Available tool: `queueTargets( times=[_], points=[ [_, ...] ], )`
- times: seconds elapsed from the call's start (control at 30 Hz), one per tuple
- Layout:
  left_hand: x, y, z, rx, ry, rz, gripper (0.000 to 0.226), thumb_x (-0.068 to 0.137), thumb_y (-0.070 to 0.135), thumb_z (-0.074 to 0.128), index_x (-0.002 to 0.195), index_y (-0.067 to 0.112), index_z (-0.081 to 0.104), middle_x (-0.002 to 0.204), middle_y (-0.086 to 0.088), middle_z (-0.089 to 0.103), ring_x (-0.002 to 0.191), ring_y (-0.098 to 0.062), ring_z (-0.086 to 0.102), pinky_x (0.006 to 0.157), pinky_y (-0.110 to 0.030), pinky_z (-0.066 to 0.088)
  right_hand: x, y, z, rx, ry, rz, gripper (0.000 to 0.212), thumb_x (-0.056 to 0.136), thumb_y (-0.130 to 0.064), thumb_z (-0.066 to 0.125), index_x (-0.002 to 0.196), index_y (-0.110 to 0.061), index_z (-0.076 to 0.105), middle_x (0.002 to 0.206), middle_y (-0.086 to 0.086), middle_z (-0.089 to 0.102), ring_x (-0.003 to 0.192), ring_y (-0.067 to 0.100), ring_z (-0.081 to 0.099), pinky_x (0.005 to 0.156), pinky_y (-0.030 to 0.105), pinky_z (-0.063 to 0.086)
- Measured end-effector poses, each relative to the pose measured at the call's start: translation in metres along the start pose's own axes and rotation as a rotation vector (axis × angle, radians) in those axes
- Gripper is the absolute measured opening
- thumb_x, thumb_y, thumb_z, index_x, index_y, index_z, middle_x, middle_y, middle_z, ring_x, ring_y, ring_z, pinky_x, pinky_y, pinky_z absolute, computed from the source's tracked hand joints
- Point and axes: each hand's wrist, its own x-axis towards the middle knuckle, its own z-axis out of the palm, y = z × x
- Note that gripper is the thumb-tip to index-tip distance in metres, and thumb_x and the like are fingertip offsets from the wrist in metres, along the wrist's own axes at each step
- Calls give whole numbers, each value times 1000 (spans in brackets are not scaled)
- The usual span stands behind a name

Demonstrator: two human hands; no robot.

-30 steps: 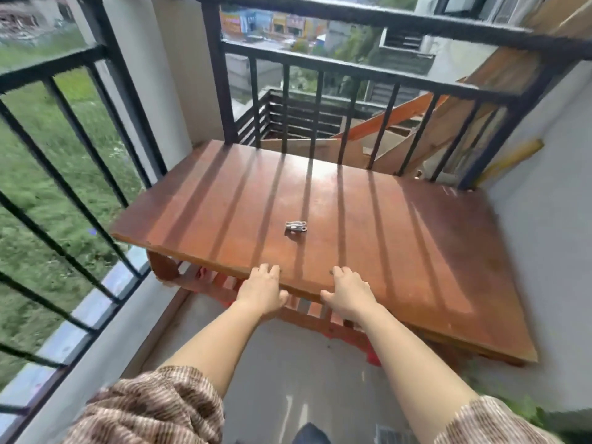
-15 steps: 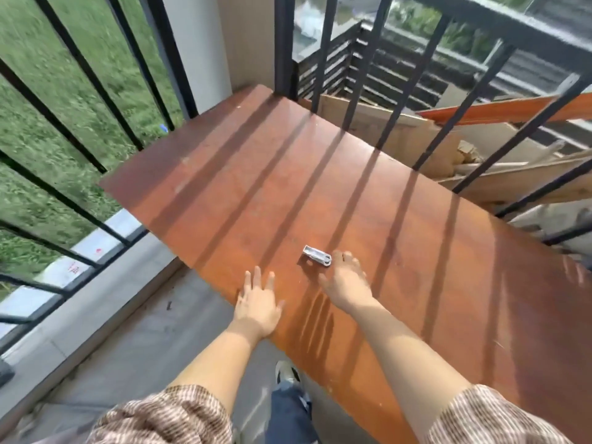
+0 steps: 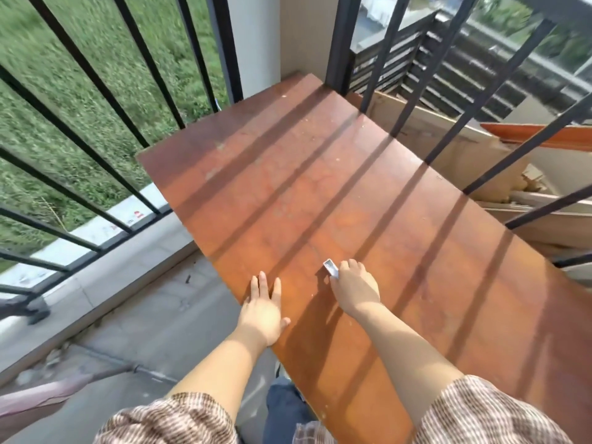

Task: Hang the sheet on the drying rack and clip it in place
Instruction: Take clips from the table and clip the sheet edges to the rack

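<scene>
A small silver metal clip [image 3: 330, 267] lies on the reddish-brown wooden board [image 3: 320, 193]. My right hand [image 3: 354, 288] is on the board with its fingertips closed over the near end of the clip. My left hand [image 3: 264, 310] rests flat on the board's near left edge, fingers spread, holding nothing. No sheet and no drying rack are in view.
Black metal balcony railing [image 3: 105, 91] runs along the left and the far side. Beyond the far bars lie cardboard and wooden planks [image 3: 455, 149]. A grey concrete floor [image 3: 134, 315] lies at the lower left. Pink fabric [image 3: 38, 398] shows at the bottom left edge.
I have moved closer and my view has tilted down. My right hand went from the board's near edge forward to the clip and closed on it. My left hand shifted slightly left.
</scene>
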Motion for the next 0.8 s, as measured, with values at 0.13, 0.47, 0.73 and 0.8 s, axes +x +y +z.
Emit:
queueTargets(
  times=[0.13, 0.47, 0.73, 0.8],
  points=[
    [0, -1, -12, -58, -48, -10, 74, 95, 35, 45, 152, 18, 1, 158, -13, -15, 147, -28, -7, 117, -41, 20, -2, -10, -6, 97, -56, 72, 26, 94, -30, 43, 106, -9, 53, 111, 10, 60, 107, 30, 57, 84, 34, 43],
    [-60, -63, -10, -336, 106, -110, 62, 95, 28, 41, 150, 20, 15, 160, -5, 2, 147, -24, 7, 118, -39, 19, -36, -84, -19, 493, -203, 32, 18, 75, -27, 62, 67, -12, 55, 65, 5, 61, 59, 22, 56, 54, 28, 43],
    [-180, -193, 11, -648, 362, -266, 57, 93, 20, 48, 146, 14, 29, 158, -13, 15, 146, -26, 15, 116, -31, 16, -130, -231, 3, 733, -410, -143, 15, 84, -11, 69, 74, -1, 63, 59, 6, 50, 31, -1, 45, 35, 12, 37],
    [-222, -240, 28, -710, 421, -312, 55, 92, 19, 49, 144, 12, 33, 155, -14, 22, 145, -23, 19, 114, -26, 16, -163, -281, 16, 758, -498, -209, 16, 83, -9, 69, 71, -2, 60, 58, 5, 49, 37, 2, 47, 37, 12, 39]
  ],
)
